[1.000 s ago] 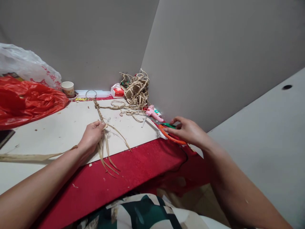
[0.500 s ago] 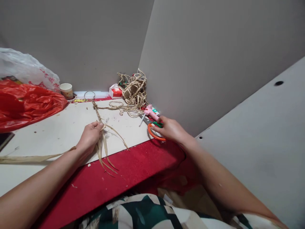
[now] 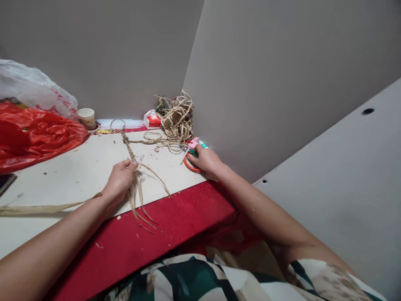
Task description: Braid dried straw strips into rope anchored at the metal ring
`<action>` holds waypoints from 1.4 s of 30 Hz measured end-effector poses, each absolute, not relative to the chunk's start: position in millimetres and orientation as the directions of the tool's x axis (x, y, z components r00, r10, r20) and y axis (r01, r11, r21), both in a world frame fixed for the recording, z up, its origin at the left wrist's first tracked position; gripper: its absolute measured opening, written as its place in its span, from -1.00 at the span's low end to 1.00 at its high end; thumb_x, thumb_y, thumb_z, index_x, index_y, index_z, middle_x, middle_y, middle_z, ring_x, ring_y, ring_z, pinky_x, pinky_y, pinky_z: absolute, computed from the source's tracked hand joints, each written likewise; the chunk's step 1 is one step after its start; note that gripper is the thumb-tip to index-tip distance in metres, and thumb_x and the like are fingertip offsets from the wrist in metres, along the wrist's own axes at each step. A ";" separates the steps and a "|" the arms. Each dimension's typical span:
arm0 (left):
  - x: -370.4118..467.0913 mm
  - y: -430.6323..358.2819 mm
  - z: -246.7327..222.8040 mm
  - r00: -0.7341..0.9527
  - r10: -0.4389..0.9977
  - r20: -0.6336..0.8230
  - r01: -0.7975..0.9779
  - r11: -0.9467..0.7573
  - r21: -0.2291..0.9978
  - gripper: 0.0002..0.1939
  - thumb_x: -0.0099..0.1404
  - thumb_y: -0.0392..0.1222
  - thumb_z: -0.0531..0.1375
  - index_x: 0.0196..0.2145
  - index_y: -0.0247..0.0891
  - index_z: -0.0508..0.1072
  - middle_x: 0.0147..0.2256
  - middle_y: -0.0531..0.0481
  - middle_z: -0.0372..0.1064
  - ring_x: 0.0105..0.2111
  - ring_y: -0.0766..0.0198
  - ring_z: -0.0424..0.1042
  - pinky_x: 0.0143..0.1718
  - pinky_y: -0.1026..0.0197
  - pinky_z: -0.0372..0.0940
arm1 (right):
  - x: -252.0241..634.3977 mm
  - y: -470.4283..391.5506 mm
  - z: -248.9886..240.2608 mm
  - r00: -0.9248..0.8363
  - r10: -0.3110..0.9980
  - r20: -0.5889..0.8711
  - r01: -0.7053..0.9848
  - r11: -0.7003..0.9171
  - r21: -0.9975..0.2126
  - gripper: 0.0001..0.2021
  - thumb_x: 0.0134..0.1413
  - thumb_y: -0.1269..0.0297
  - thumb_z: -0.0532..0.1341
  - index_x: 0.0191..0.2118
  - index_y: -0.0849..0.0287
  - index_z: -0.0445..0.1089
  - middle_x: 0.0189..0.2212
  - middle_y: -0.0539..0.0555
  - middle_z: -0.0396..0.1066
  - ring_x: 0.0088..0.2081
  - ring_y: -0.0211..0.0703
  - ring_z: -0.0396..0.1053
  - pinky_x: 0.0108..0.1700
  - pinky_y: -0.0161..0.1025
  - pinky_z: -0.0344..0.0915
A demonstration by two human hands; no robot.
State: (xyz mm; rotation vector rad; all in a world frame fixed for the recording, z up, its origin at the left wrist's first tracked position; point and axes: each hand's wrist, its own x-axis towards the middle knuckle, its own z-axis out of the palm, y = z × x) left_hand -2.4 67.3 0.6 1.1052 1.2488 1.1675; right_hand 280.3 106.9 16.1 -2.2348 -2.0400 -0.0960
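My left hand pinches the lower end of a braided straw cord on the white table top. Loose flat strands fan out below its fingertips toward the front edge. Farther right, my right hand is closed around the handles of scissors with an orange loop, low over the table near its right corner. The scissor blades are mostly hidden beside a pink tool, which lies just beyond the fingers.
A tangled heap of twisted cord fills the back corner, beside a small red and white box. A paper cup and metal ring stand near the back wall. Red and white plastic bags are at the left.
My right hand and the scissors have moved left and slightly away from me, closer to the pink tool and cord heap. My left hand has stayed almost still on the braid.
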 end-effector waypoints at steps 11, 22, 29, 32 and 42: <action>-1.0 67.2 -1.4 -0.049 0.996 -0.077 -0.077 0.073 0.994 -0.78 0.16 -0.14 0.21 -0.53 -0.28 0.28 -0.72 0.19 0.00 -0.72 0.49 -0.09 -0.66 0.34 -0.14 | 183.6 62.1 32.4 -0.231 0.965 0.128 0.398 0.214 -0.892 -0.76 -0.06 0.14 0.24 -0.44 0.26 0.47 -0.56 0.04 0.40 -0.58 -0.33 0.22 -0.50 -0.32 0.17; 0.1 66.0 -0.9 -0.051 0.997 -0.055 -0.115 0.048 0.992 -0.83 0.19 -0.28 0.12 -0.55 -0.28 0.28 -0.74 0.18 0.01 -0.73 0.49 -0.06 -0.64 0.32 -0.15 | 120.8 69.6 -4.2 -0.118 0.977 0.176 -0.001 0.177 -0.984 -0.77 -0.27 0.17 0.37 -0.46 0.22 0.47 -0.50 0.01 0.44 -0.45 -0.31 0.29 -0.34 -0.30 0.24; 0.5 63.8 3.6 -0.016 0.991 -0.130 -0.158 0.126 0.979 -0.82 0.21 -0.26 0.14 -0.54 -0.27 0.27 -0.73 0.17 0.06 -0.77 0.52 -0.06 -0.69 0.32 -0.22 | 114.1 71.2 9.2 -0.177 0.973 0.150 -0.091 0.136 -0.987 -0.85 -0.15 0.26 0.29 -0.41 0.20 0.37 -0.52 -0.05 0.36 -0.48 -0.34 0.26 -0.45 -0.37 0.23; -1.0 65.4 7.1 0.039 0.983 -0.178 -0.156 0.182 0.971 -0.78 0.23 -0.23 0.13 -0.56 -0.27 0.25 -0.72 0.14 0.12 -0.80 0.54 -0.10 -0.71 0.32 -0.27 | 121.9 82.5 31.0 -0.167 0.976 0.143 -0.221 0.104 -0.970 -0.87 -0.09 0.31 0.24 -0.41 0.18 0.25 -0.48 -0.06 0.37 -0.47 -0.37 0.29 -0.43 -0.39 0.26; -7.9 72.8 8.9 0.179 0.954 -0.241 -0.186 0.274 0.944 -0.91 0.13 -0.24 0.23 -0.40 -0.31 0.42 -0.69 0.16 0.11 -0.78 0.57 -0.14 -0.72 0.34 -0.32 | 155.8 110.1 28.3 -0.252 0.967 0.033 0.004 0.035 -0.999 -0.76 -0.11 0.21 0.31 -0.47 0.23 0.28 -0.65 -0.11 0.24 -0.69 -0.49 -0.03 -0.68 -0.44 -0.14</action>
